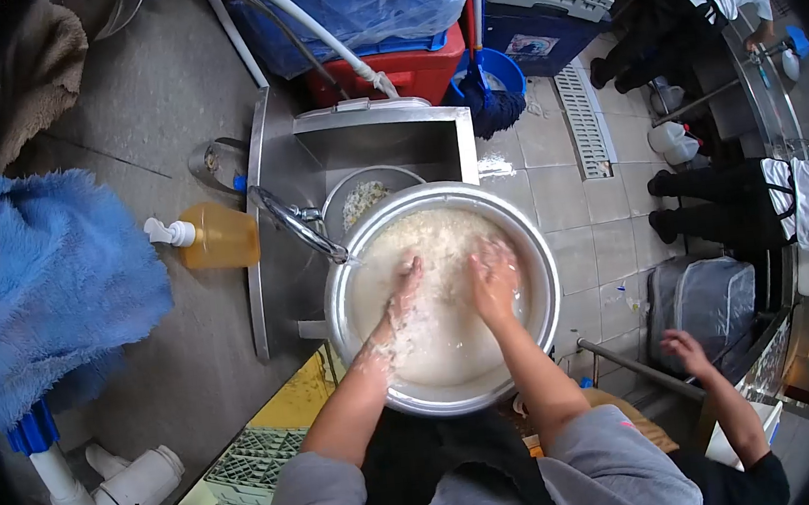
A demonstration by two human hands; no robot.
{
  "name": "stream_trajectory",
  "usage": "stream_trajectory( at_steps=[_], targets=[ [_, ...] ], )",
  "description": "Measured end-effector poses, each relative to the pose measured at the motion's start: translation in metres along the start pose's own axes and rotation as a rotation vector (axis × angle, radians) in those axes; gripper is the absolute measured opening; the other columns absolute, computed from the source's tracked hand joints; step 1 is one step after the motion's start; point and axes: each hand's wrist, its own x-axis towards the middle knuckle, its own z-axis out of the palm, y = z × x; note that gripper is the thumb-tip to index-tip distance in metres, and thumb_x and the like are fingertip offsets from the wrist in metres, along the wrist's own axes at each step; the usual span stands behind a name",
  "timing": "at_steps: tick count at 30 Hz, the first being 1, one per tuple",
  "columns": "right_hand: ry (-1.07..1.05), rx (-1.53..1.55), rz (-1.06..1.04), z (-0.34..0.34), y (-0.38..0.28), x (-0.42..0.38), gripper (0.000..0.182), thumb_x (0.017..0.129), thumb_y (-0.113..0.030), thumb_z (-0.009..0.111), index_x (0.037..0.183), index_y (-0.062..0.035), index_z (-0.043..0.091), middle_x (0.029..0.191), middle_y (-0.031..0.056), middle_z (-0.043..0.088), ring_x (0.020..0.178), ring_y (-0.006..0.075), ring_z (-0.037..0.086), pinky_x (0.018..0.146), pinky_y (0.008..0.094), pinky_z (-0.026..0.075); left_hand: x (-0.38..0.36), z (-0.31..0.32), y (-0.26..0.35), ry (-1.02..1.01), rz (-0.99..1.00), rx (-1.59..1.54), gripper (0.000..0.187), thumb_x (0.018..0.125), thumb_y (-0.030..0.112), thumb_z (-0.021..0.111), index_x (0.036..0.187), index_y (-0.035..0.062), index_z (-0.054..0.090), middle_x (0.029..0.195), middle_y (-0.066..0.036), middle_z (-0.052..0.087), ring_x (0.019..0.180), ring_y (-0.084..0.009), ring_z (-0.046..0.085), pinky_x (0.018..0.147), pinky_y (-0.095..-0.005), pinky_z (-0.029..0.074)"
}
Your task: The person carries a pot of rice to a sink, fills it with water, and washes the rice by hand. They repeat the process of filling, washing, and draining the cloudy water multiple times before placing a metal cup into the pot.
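A large round metal pot [552,282] holds cloudy white water with rice [437,233] in it. Both of my hands are in the pot, partly under the water. My left hand [406,286] dips into the left side, its visible fingers stretched out; the rest is under the surface. Grains of rice cling to my left wrist and forearm. On the right side of the pot, my right hand [495,271] has its fingers apart and slightly blurred by motion. Over the pot's left rim reaches a curved metal faucet [296,222].
Behind the pot, a metal sink [384,142] holds a strainer [330,211] with food scraps. Left are a soap pump bottle [220,235] and a blue cloth [66,275]. A mop [490,103] stands in a blue bucket [508,69]. Other people are on the right; one's hand [687,352] is near a rail.
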Motion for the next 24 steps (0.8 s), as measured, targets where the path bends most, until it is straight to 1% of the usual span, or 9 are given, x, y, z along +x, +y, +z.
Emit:
stream_trajectory(
  at_steps=[3, 7, 9, 11, 14, 18, 20, 21, 24],
  targets=[
    [0.011, 0.122, 0.44, -0.01, 0.031, -0.021, 0.051, 0.087, -0.035, 0.05, 0.129, -0.0074, 0.044, 0.133, 0.0211, 0.04, 0.123, 0.0349, 0.037, 0.1, 0.0462, 0.029, 0.038, -0.06, -0.079, 0.32, 0.219, 0.56, 0.069, 0.081, 0.048, 0.057, 0.133, 0.0071, 0.037, 0.132, -0.012, 0.043, 0.117, -0.024, 0.041, 0.096, -0.0355, 0.034],
    [-0.021, 0.85, 1.169, -0.001, 0.024, -0.014, 0.061, 0.086, -0.037, 0.053, 0.133, -0.0018, 0.036, 0.134, 0.0163, 0.041, 0.119, 0.0327, 0.042, 0.099, 0.0466, 0.032, 0.038, -0.054, -0.097, 0.253, -0.267, -0.151, 0.076, 0.076, 0.05, 0.062, 0.132, 0.0049, 0.037, 0.13, -0.011, 0.045, 0.117, -0.0271, 0.043, 0.093, -0.0385, 0.039],
    [-0.268, 1.033, 1.162, -0.006, 0.005, -0.01, 0.062, 0.085, -0.034, 0.056, 0.133, -0.0015, 0.035, 0.134, 0.0162, 0.04, 0.117, 0.0303, 0.044, 0.094, 0.0456, 0.037, 0.023, -0.029, -0.067, 0.207, -0.434, -0.31, 0.073, 0.078, 0.045, 0.063, 0.132, 0.0031, 0.038, 0.126, -0.01, 0.049, 0.114, -0.0263, 0.047, 0.09, -0.0379, 0.042],
    [-0.44, 1.13, 1.128, 0.009, 0.0, -0.016, 0.06, 0.082, -0.032, 0.059, 0.131, -0.003, 0.038, 0.127, 0.0143, 0.044, 0.107, 0.0274, 0.05, 0.085, 0.0426, 0.044, 0.017, -0.015, -0.038, 0.125, -0.471, -0.285, 0.067, 0.08, 0.038, 0.063, 0.131, 0.0023, 0.039, 0.121, -0.009, 0.053, 0.11, -0.0231, 0.053, 0.087, -0.0356, 0.045],
    [-0.55, 1.087, 0.915, 0.027, -0.001, -0.022, 0.055, 0.078, -0.027, 0.06, 0.126, -0.0053, 0.043, 0.112, 0.01, 0.055, 0.085, 0.0244, 0.06, 0.071, 0.0374, 0.051, 0.021, -0.024, -0.046, -0.397, -0.154, -0.356, 0.057, 0.085, 0.032, 0.059, 0.131, 0.0037, 0.041, 0.114, -0.007, 0.058, 0.104, -0.0162, 0.056, 0.085, -0.0282, 0.046],
    [-0.603, 0.482, 0.459, 0.011, -0.029, 0.004, 0.051, 0.069, -0.01, 0.061, 0.117, 0.0023, 0.047, 0.098, 0.0146, 0.061, 0.082, 0.0315, 0.06, 0.072, 0.0409, 0.049, 0.024, -0.015, -0.024, -0.072, -0.181, 0.055, 0.037, 0.094, 0.019, 0.042, 0.125, 0.0012, 0.047, 0.111, -0.007, 0.059, 0.097, -0.0138, 0.058, 0.085, -0.027, 0.047],
    [-0.674, -0.039, 0.153, -0.008, -0.053, 0.026, 0.046, 0.068, -0.008, 0.061, 0.111, 0.0043, 0.05, 0.099, 0.0186, 0.06, 0.087, 0.0364, 0.059, 0.076, 0.0433, 0.048, 0.057, -0.035, -0.066, -0.225, -0.015, -0.306, 0.044, 0.09, 0.028, 0.048, 0.124, 0.0015, 0.047, 0.113, -0.009, 0.056, 0.1, -0.0167, 0.055, 0.085, -0.0277, 0.044],
    [-0.567, -0.042, 0.054, -0.009, -0.054, 0.034, 0.047, 0.068, -0.01, 0.061, 0.112, 0.004, 0.05, 0.101, 0.0196, 0.059, 0.091, 0.0366, 0.057, 0.079, 0.0437, 0.046, 0.061, -0.034, -0.054, -0.171, 0.142, 0.155, 0.051, 0.088, 0.035, 0.05, 0.126, 0.0021, 0.045, 0.119, -0.011, 0.052, 0.107, -0.0198, 0.05, 0.092, -0.0295, 0.038],
    [-0.32, -0.151, -0.208, -0.014, -0.041, 0.046, 0.048, 0.07, -0.014, 0.059, 0.114, 0.0029, 0.05, 0.107, 0.0219, 0.057, 0.102, 0.0358, 0.053, 0.085, 0.0436, 0.044, 0.046, -0.016, 0.001, 0.118, 0.127, 0.459, 0.057, 0.082, 0.039, 0.054, 0.126, 0.0045, 0.044, 0.134, -0.015, 0.037, 0.123, -0.03, 0.034, 0.103, -0.0359, 0.025]
  ],
)
